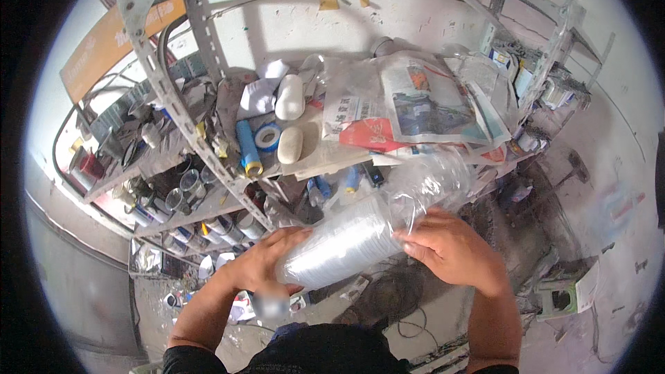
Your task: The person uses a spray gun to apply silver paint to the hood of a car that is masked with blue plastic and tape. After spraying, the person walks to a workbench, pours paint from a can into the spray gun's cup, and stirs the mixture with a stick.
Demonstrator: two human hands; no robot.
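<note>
Between my two hands is a long stack of clear plastic cups (339, 242) inside a transparent plastic sleeve, tilted up toward the right. My left hand (267, 261) is closed round the lower left end, its fingers partly behind the stack. With fingers bent, my right hand (443, 246) grips the plastic sleeve (429, 183) near the upper end of the cups. Beyond that hand the loose, crinkled film reaches the front of the shelf.
Newspapers (429, 100) cover the metal shelf ahead. Beside them lie white bottle-like pieces (289, 97), a blue roll (248, 145) and a tape roll (267, 136). Cans and used cups (178, 199) fill the left racks. A green stool (557, 299) stands on the floor at right.
</note>
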